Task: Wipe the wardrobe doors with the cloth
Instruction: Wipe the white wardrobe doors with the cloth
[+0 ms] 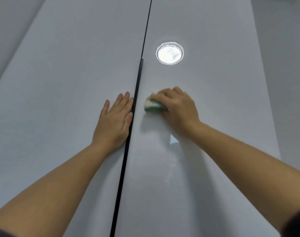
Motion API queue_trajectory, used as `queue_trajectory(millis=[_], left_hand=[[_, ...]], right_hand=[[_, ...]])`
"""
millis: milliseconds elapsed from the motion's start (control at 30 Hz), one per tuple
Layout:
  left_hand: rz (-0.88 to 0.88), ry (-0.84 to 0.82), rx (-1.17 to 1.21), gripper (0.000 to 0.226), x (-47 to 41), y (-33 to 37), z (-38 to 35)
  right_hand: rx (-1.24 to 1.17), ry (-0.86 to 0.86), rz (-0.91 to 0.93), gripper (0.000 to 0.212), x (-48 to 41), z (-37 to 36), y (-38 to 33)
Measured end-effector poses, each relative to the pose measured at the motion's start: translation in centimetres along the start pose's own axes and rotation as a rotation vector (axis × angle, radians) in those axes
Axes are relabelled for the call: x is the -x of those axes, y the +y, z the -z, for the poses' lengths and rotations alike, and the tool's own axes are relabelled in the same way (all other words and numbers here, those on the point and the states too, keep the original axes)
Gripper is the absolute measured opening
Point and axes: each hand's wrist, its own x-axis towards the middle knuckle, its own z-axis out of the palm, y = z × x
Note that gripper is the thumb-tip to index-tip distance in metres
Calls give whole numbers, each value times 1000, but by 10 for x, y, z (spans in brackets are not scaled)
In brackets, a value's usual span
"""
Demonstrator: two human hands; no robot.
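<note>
pale grey gloss panels fill the frame from edge to edge. left of centre, the left wardrobe door [63, 103] has the left hand [114, 120] laid flat on it, fingers straight and close together, holding nothing. its thumb side lies right along the black handle strip [128, 139], which runs from the top centre down to the bottom of the frame between the two doors. that flat palm looks like a brace: it probably keeps this door shut and steadies the person while the other arm pushes. just right of the strip, near the middle of the frame, sits the cloth [152, 105], a cream wad with a teal edge, pressed against the right wardrobe door [222, 125]. its long axis runs roughly left to right, dipping a little toward the right. its free end points at the strip and its other end is tucked under the palm. the right hand [178, 110] grips it with fingers curled over the top, knuckles up, a hold that suits pressing and dragging rather than lifting. faint streaks on the panel below that wrist suggest wiping is under way here. above the hand, a round lamp glare [169, 53] shines on the same door. a dark sleeve [298, 221] shows at the lower right corner.
</note>
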Motion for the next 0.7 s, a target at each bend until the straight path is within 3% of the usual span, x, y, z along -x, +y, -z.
queue_trajectory(millis=[200, 567, 700], left_hand=[[-9, 34, -6, 65, 1, -3, -2], [-64, 27, 69, 64, 1, -7, 1], [-86, -22, -58, 67, 16, -14, 6]], right_hand=[[-42, -6, -290, 40, -58, -15, -1], [-109, 55, -134, 33, -9, -18, -43], [-132, 47, -53, 28, 27, -14, -62]])
